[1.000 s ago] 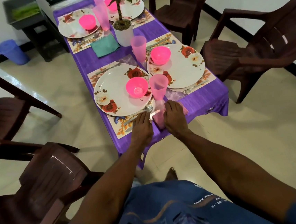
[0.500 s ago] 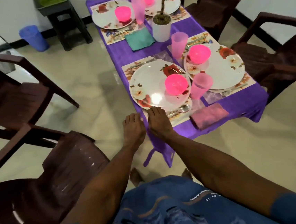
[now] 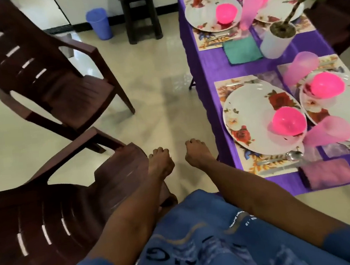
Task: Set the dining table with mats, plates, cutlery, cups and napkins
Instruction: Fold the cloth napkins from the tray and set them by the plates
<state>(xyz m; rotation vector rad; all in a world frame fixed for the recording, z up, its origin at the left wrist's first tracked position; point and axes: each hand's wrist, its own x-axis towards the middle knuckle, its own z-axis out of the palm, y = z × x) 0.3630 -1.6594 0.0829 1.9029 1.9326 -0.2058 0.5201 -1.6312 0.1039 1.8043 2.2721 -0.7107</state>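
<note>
Hands (image 3: 159,161) (image 3: 196,153) loosely curled, empty, between chair (image 3: 74,208) and set table (image 3: 198,70).

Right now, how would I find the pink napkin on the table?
Find the purple tablecloth and go to the table's near end. Just right of the near floral mat with the spoon, a folded pink napkin lies flat on the cloth. The other napkin is teal and lies farther back by the white plant pot.
</note>
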